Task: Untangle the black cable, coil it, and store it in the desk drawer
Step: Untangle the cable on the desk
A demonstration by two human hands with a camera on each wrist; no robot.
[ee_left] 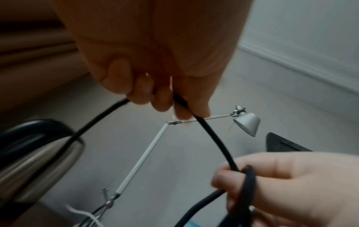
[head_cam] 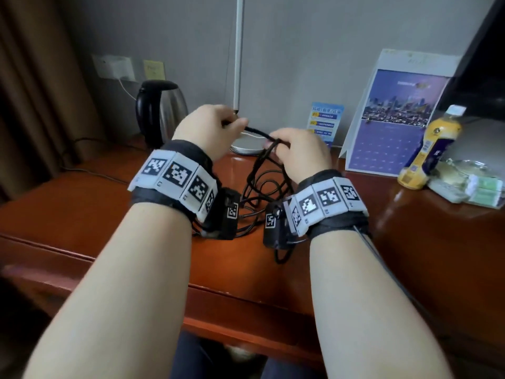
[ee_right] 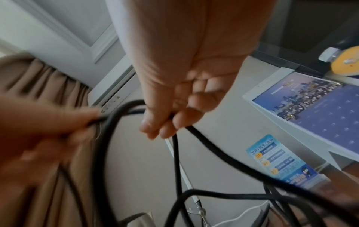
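Spanning the gap in front of the lamp base (head_cam: pixel 246 146), the black cable (head_cam: pixel 259 132) runs left-right: left hand (head_cam: pixel 203 129) pinches one end, right hand (head_cam: pixel 299 151) grips gathered loops; the slack hangs nearer the right hand.

Two bare hands, the left hand (head_cam: pixel 207 127) and the right hand (head_cam: pixel 300 153), are up over the reddish-brown wooden worktop (head_cam: pixel 82 203), and between them runs one tangled black cable (head_cam: pixel 262 184). Along the worktop's back edge stand one steel kettle with a black handle (head_cam: pixel 161 110), one white desk lamp on a round base (head_cam: pixel 243 147), one small blue leaflet card (head_cam: pixel 325 123) and one purple standing calendar (head_cam: pixel 393 124). Near the right edge there are one yellow drink bottle (head_cam: pixel 431 149) and one clear plastic bag of packets (head_cam: pixel 464 179).
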